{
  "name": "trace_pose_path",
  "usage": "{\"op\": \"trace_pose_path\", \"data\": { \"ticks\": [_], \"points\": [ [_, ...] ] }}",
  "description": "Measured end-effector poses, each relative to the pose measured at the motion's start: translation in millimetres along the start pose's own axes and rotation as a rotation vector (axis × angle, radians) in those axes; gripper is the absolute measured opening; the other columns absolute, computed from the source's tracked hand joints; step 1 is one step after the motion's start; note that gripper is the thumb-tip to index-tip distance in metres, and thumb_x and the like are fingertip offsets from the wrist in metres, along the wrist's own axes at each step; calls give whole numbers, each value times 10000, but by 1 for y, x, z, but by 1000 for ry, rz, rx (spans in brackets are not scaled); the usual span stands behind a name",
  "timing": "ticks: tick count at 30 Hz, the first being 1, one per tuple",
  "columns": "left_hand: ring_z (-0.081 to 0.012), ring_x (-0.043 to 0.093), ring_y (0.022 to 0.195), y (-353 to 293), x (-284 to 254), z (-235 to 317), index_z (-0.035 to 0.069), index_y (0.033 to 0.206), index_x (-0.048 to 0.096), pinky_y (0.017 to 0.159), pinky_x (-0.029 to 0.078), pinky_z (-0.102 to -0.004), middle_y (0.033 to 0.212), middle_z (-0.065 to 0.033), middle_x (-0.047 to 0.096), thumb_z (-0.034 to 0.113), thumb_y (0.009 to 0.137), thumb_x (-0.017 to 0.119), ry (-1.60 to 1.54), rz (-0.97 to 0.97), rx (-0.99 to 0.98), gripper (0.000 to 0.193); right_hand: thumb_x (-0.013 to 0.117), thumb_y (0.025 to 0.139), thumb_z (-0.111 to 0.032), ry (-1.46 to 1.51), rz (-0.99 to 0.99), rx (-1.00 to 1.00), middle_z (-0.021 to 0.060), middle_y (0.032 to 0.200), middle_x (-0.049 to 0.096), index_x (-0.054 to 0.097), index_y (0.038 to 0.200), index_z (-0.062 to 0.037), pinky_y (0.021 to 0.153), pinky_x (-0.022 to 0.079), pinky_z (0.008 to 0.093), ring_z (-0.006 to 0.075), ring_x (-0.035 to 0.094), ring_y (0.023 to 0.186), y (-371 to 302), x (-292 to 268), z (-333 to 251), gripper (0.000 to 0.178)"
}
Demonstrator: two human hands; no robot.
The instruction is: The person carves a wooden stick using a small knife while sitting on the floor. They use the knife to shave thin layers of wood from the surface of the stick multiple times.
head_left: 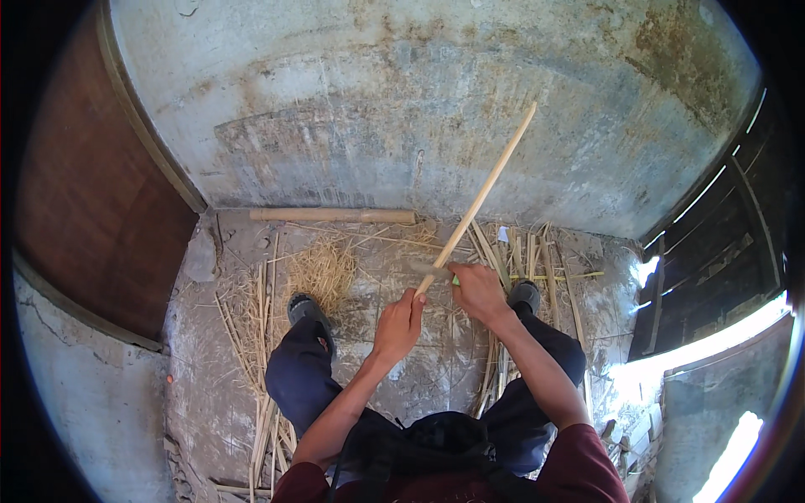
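A long, pale bamboo strip (484,194) slants up and to the right, away from me toward the wall. Around its near end my left hand (398,324) is closed. My right hand (478,292) is closed on the green handle of a knife (429,269). The knife's blade, blurred, lies across the strip just beyond my left fingers; whether its edge bites into the strip I cannot tell. Both hands are close together between my knees.
A heap of thin shavings (323,272) lies by my left shoe. Loose bamboo strips (262,323) cover the floor on both sides. A bamboo pole (333,215) rests along the stained wall (402,126). A brown door (109,168) stands left, dark boards (713,251) right.
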State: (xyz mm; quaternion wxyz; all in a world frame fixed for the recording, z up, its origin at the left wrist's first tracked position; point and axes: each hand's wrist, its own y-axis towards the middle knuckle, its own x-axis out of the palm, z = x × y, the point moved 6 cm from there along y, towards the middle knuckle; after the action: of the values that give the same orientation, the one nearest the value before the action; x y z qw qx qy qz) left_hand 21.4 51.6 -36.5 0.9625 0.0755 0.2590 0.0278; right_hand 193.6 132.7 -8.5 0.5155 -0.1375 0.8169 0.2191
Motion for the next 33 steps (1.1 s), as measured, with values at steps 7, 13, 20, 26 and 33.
{"op": "trace_pose_path", "data": {
  "ticks": [7,13,20,26,33],
  "points": [
    [-481,686,704,-7,-7,4,10,1045,609,618,493,-556,749,-257,679,198,1125,548,106,64,64,213,663,826,-69,-62,56,16,247,873,757,751,1120,-62,802,590,557,449,753,846,6,5,5,307],
    [-501,684,686,-7,-6,4,26,1037,548,599,515,-594,760,-270,685,222,1121,562,267,-4,77,213,665,814,-62,-76,184,110,271,848,740,758,1045,-54,780,594,575,459,745,833,22,-15,41,249],
    [-477,668,626,-11,-3,-5,31,1088,579,561,480,-569,673,-243,649,191,1098,597,249,61,109,161,676,813,-79,-61,125,57,266,847,740,757,1006,-50,776,600,559,467,742,838,17,3,13,211],
    [-451,674,632,-12,-10,2,44,1129,680,572,476,-510,678,-212,643,201,1079,627,143,141,88,173,687,817,-102,-57,37,71,249,865,757,769,1001,-89,815,584,590,449,754,844,16,13,4,203],
    [-389,621,556,-14,-20,12,51,1126,718,553,460,-458,655,-198,601,185,1063,651,130,180,85,163,692,796,-75,-38,208,102,260,841,740,784,971,-81,778,602,537,458,740,824,24,-8,20,198]
  ]
}}
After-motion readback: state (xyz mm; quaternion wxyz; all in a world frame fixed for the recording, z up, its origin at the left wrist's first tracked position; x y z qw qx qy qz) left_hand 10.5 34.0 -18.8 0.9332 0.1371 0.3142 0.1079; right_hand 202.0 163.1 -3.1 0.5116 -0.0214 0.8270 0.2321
